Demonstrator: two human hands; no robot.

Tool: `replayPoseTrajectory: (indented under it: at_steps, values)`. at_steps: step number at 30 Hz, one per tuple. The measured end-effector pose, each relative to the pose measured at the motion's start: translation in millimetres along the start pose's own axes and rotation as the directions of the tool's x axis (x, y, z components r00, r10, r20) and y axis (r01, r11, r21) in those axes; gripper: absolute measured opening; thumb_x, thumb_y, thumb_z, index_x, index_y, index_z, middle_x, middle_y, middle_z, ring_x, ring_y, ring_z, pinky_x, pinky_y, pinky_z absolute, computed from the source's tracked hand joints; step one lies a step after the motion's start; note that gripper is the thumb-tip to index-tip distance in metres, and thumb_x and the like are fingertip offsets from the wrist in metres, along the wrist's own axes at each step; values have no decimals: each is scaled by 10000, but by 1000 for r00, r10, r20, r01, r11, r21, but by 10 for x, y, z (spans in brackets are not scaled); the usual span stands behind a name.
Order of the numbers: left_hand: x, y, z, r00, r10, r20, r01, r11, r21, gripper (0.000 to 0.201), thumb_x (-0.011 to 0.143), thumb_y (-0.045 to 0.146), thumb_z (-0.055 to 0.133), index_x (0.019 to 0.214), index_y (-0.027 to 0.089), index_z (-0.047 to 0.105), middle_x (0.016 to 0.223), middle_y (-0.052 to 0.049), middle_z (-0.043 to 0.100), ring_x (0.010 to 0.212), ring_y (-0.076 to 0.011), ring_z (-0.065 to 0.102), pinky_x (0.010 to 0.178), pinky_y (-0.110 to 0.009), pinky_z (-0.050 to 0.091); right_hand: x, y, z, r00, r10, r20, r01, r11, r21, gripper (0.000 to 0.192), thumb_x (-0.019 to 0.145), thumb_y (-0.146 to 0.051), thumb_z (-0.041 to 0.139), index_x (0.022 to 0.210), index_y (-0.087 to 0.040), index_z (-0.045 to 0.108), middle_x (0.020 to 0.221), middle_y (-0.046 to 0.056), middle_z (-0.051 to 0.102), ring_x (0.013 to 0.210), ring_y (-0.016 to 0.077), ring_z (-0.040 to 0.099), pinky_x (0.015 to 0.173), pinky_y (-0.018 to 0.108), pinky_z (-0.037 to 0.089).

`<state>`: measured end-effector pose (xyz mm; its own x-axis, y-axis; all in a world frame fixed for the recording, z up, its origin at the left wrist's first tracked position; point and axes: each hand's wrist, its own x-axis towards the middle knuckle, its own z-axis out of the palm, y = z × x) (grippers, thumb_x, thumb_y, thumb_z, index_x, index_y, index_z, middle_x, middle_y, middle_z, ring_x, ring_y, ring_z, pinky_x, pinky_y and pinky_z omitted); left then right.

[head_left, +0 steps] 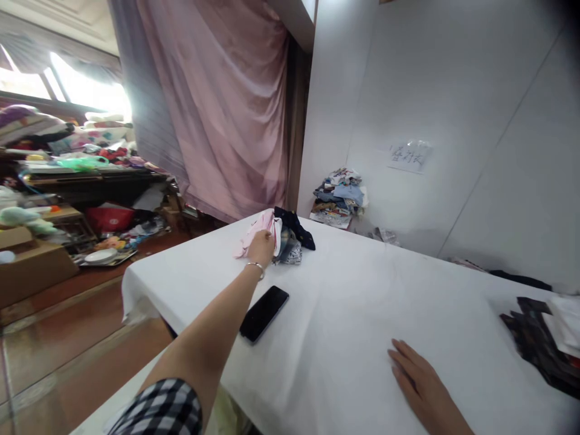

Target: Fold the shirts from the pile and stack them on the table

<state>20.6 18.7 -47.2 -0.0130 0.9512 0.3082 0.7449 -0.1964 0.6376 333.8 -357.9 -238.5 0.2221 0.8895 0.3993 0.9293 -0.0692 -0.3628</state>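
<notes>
Reaching far with our left hand [261, 246], we are closing its fingers on the pink cloth [254, 234] in the small clothes pile [290, 238]; our right hand [419, 383] is resting flat and open near us, well apart on the white table [362, 314].

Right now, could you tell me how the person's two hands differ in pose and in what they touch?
The left hand reaches far across the table, fingers closed on the pink garment; the right hand lies near, flat and open on bare cloth. The left wrist wears a bracelet; the right shows none. Both are bare.
</notes>
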Motion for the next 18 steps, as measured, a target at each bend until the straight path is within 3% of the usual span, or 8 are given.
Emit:
replayPoseTrajectory:
  at_steps: [4,8,13,18]
  values:
    - [251,-329,-128,996,-78,-40,82,993,84,462,863,360,513,1263,132,556,1368,-195,512,1250,-325,504,1007,-424,415,-12,12,25,999,-29,-21,28,999,-36,398,883,-432,525,1262,-381,634,1420,-4,529,1308,323,494,1056,540,475]
    - [389,-499,-104,996,-91,12,88,985,146,525,830,429,567,1264,134,568,1341,-201,542,1261,-368,488,1007,-456,416,-4,-25,-1,998,-56,-28,54,996,-71,390,892,-422,518,1256,-359,641,1413,8,538,1290,325,514,1033,541,490]
    - [529,-519,-80,997,-25,68,12,984,179,366,873,391,566,1167,179,621,1229,-155,616,1173,-310,556,961,-425,455,21,-118,-61,1000,-5,5,5,998,-68,386,902,-417,502,1249,-341,652,1415,9,537,1313,313,491,1068,523,460]
    - [649,-487,-140,994,45,97,-65,976,206,380,904,388,583,1211,165,574,1217,-94,600,1050,-220,605,888,-440,520,59,-222,-134,996,70,51,-70,998,-9,383,892,-411,501,1239,-374,658,1420,-13,528,1341,303,458,1109,499,428]
